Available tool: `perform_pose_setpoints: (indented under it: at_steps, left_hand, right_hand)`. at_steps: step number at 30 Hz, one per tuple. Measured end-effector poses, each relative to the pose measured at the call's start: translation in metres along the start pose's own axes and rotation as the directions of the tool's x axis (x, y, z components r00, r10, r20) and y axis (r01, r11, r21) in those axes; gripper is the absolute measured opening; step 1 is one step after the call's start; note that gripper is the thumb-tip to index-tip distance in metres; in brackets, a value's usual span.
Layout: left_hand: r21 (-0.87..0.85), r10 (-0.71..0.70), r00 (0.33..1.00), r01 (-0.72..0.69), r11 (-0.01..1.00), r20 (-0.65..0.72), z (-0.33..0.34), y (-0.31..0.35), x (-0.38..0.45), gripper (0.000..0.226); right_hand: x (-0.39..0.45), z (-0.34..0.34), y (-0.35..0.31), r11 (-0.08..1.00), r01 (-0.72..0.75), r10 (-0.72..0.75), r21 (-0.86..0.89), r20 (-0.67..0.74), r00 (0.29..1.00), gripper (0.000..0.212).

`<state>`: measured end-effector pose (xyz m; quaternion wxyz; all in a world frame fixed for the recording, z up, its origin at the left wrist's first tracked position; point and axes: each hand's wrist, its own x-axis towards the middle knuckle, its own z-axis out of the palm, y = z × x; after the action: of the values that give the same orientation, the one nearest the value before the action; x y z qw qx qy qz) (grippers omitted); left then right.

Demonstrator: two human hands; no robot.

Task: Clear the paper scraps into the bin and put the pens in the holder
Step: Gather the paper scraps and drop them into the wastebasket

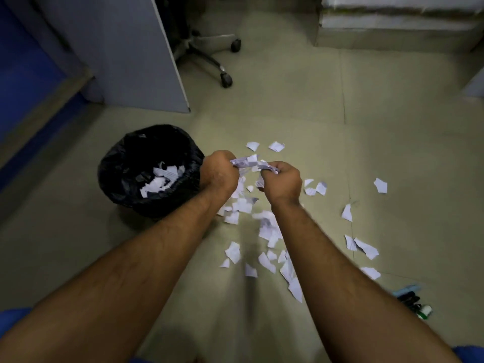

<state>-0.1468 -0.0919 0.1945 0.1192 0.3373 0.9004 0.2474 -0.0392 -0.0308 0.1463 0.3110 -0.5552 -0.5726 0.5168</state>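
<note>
My left hand (pixel 218 172) and my right hand (pixel 282 180) are both closed around a bunch of white paper scraps (pixel 248 163), held between them above the floor, just right of the bin. The round bin (pixel 115 163) has a black liner and several scraps lying inside it. Many more loose scraps (pixel 264 231) are scattered over the floor under and to the right of my hands. At the lower right edge lie some pens (pixel 411 301), dark and partly hidden by my right forearm. No pen holder is visible.
A grey partition panel (pixel 136 56) stands behind the bin. Beyond it is an office chair base with castors (pixel 225 78). A step or low ledge (pixel 392 30) runs along the top right. The floor is pale tile.
</note>
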Motion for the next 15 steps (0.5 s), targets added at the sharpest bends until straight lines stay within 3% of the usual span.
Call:
perform_pose_setpoints:
  at_steps: [7, 10, 15]
  left_hand:
    - [0.002, -0.087, 0.974, 0.090, 0.996, -0.208, -0.098, -0.041, 0.045, 0.010]
    - [0.034, -0.141, 0.949, 0.157, 0.987, -0.283, -0.123, -0.065, 0.056, 0.017]
    - [0.079, -0.188, 0.949, 0.214, 0.974, -0.254, -0.122, -0.111, 0.058, 0.016]
  right_hand:
    - [-0.017, 0.080, -0.091, 0.990, 0.139, -0.140, 0.017, 0.116, 0.983, 0.012]
    - [-0.032, 0.114, -0.112, 0.978, 0.202, -0.186, -0.059, 0.208, 0.960, 0.012]
    - [-0.047, 0.158, -0.107, 0.924, 0.313, -0.216, -0.220, 0.374, 0.902, 0.014]
